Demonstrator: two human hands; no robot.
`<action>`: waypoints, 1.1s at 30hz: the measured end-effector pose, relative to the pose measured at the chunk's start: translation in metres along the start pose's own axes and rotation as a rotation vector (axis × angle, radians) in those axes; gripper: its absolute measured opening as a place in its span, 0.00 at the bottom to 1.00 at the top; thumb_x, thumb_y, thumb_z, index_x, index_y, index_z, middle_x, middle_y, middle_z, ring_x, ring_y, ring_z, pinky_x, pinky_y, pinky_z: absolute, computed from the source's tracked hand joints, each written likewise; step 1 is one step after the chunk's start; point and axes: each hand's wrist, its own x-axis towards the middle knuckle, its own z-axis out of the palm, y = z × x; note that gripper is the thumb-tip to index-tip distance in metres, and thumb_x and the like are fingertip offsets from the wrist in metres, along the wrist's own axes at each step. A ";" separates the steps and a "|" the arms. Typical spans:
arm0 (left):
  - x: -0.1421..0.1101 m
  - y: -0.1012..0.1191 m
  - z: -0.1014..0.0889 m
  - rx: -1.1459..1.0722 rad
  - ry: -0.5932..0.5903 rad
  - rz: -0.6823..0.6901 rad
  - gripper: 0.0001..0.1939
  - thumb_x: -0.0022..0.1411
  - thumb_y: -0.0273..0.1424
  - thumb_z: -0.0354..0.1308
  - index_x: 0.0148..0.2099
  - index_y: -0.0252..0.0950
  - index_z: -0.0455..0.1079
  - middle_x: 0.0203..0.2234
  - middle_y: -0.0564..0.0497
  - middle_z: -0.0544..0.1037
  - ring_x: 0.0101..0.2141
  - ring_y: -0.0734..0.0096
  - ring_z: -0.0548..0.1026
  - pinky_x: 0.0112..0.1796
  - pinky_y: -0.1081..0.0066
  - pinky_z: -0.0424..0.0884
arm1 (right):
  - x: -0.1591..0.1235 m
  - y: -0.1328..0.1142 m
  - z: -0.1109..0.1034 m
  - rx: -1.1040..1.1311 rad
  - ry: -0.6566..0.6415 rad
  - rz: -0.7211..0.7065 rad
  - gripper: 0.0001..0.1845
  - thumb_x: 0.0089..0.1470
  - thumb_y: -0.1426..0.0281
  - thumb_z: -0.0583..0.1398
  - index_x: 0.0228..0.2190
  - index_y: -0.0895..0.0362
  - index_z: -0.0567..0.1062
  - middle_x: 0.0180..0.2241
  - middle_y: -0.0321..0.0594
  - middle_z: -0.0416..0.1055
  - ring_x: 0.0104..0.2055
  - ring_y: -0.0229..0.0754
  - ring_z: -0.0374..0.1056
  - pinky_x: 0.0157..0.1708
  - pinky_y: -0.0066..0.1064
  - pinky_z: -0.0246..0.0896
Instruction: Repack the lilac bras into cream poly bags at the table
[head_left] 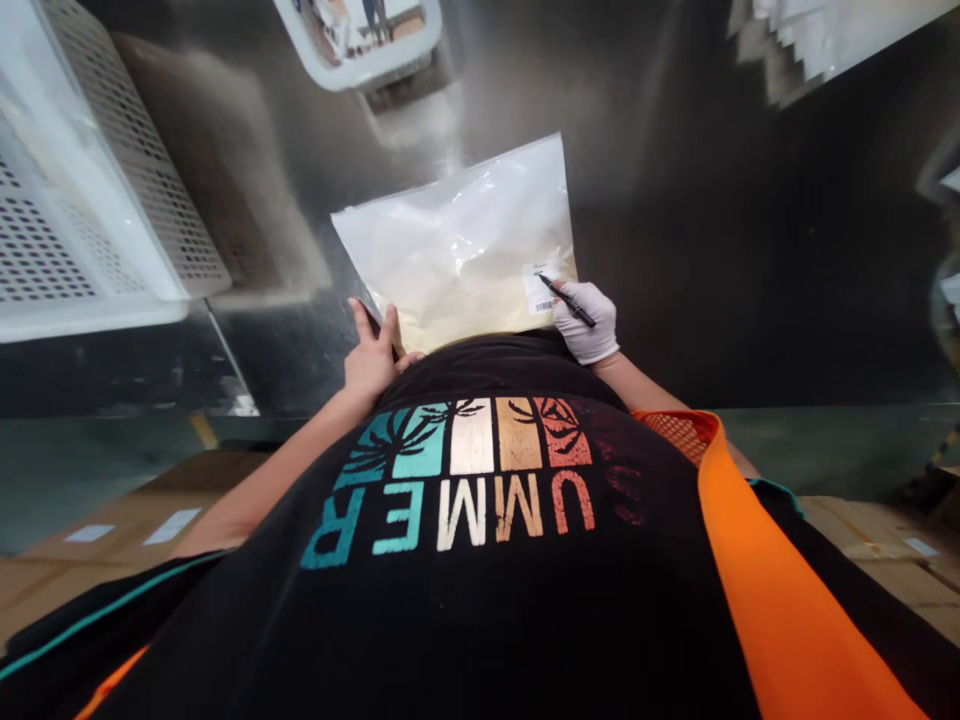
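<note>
In front of my body a clear plastic bag (pixel 457 235) with something pale yellow inside lies flat on the dark, shiny table. A white barcode label (pixel 538 290) is stuck near its right side. My right hand (pixel 589 322), in a white glove, is closed around a black pen (pixel 574 302), whose tip is at the label. Bare and with fingers apart, my left hand (pixel 373 352) rests at the bag's lower left corner. My shirt hides part of the bag's near edge.
A white perforated plastic basket (pixel 142 170) stands on the left. Farther back is a smaller white basket (pixel 360 70) holding small items. White packets (pixel 817 40) lie at the back right. Cardboard boxes (pixel 127 500) are below the table's near edge on both sides.
</note>
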 end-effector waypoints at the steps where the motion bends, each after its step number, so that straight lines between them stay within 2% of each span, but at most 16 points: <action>1: 0.000 0.000 0.000 0.002 0.002 -0.001 0.58 0.69 0.55 0.64 0.85 0.42 0.35 0.80 0.22 0.23 0.57 0.26 0.81 0.53 0.43 0.79 | 0.000 0.001 0.001 0.002 0.000 0.010 0.16 0.66 0.68 0.61 0.49 0.54 0.87 0.42 0.44 0.84 0.42 0.45 0.80 0.48 0.39 0.78; 4: 0.000 0.000 0.000 0.006 0.001 -0.004 0.56 0.70 0.54 0.62 0.85 0.42 0.36 0.80 0.22 0.24 0.57 0.26 0.81 0.53 0.42 0.79 | 0.001 0.001 0.003 0.002 -0.024 0.005 0.15 0.66 0.69 0.61 0.48 0.54 0.87 0.41 0.44 0.84 0.41 0.45 0.79 0.48 0.38 0.78; 9: 0.001 -0.001 0.002 0.011 0.015 -0.002 0.61 0.65 0.57 0.66 0.85 0.41 0.37 0.80 0.23 0.24 0.56 0.27 0.81 0.52 0.44 0.79 | 0.003 0.000 0.005 -0.033 -0.007 0.004 0.15 0.66 0.70 0.61 0.47 0.54 0.87 0.40 0.43 0.84 0.40 0.44 0.79 0.47 0.37 0.78; 14: 0.001 -0.002 0.002 0.015 0.025 0.010 0.62 0.66 0.63 0.62 0.85 0.41 0.36 0.80 0.23 0.24 0.56 0.27 0.82 0.52 0.43 0.79 | 0.003 0.000 0.006 -0.024 -0.026 -0.002 0.15 0.66 0.71 0.61 0.47 0.53 0.87 0.40 0.42 0.84 0.41 0.44 0.79 0.48 0.36 0.77; 20: 0.002 -0.002 0.002 0.003 0.016 0.011 0.61 0.67 0.59 0.64 0.85 0.40 0.36 0.80 0.23 0.23 0.57 0.26 0.81 0.53 0.43 0.79 | 0.003 0.002 0.007 -0.001 0.016 -0.060 0.17 0.66 0.71 0.59 0.48 0.53 0.87 0.41 0.43 0.84 0.41 0.44 0.79 0.47 0.36 0.77; 23: 0.002 -0.001 0.001 0.009 0.006 0.004 0.58 0.69 0.57 0.62 0.85 0.40 0.36 0.79 0.22 0.23 0.57 0.27 0.81 0.53 0.43 0.79 | 0.003 0.002 0.007 -0.028 0.045 -0.023 0.16 0.67 0.69 0.59 0.47 0.54 0.87 0.41 0.43 0.84 0.40 0.44 0.79 0.46 0.37 0.77; 26: 0.001 -0.001 0.001 0.010 0.007 0.004 0.54 0.72 0.56 0.59 0.85 0.42 0.36 0.80 0.23 0.23 0.56 0.26 0.82 0.52 0.42 0.79 | 0.004 0.000 0.006 -0.050 0.007 0.014 0.15 0.66 0.69 0.60 0.46 0.54 0.87 0.40 0.43 0.84 0.40 0.44 0.79 0.47 0.36 0.77; 30: 0.003 -0.002 0.003 0.016 0.018 -0.004 0.56 0.70 0.57 0.61 0.85 0.42 0.36 0.80 0.24 0.23 0.56 0.28 0.82 0.52 0.43 0.80 | 0.004 -0.001 0.006 -0.028 -0.062 0.013 0.14 0.67 0.69 0.61 0.46 0.54 0.87 0.41 0.43 0.84 0.42 0.45 0.79 0.49 0.38 0.76; 33: 0.004 -0.004 0.005 0.018 0.018 -0.005 0.56 0.70 0.60 0.59 0.85 0.44 0.35 0.80 0.25 0.23 0.55 0.29 0.83 0.52 0.43 0.80 | 0.003 0.003 0.007 -0.021 0.000 -0.003 0.15 0.68 0.69 0.59 0.47 0.55 0.87 0.42 0.45 0.84 0.43 0.46 0.79 0.50 0.38 0.76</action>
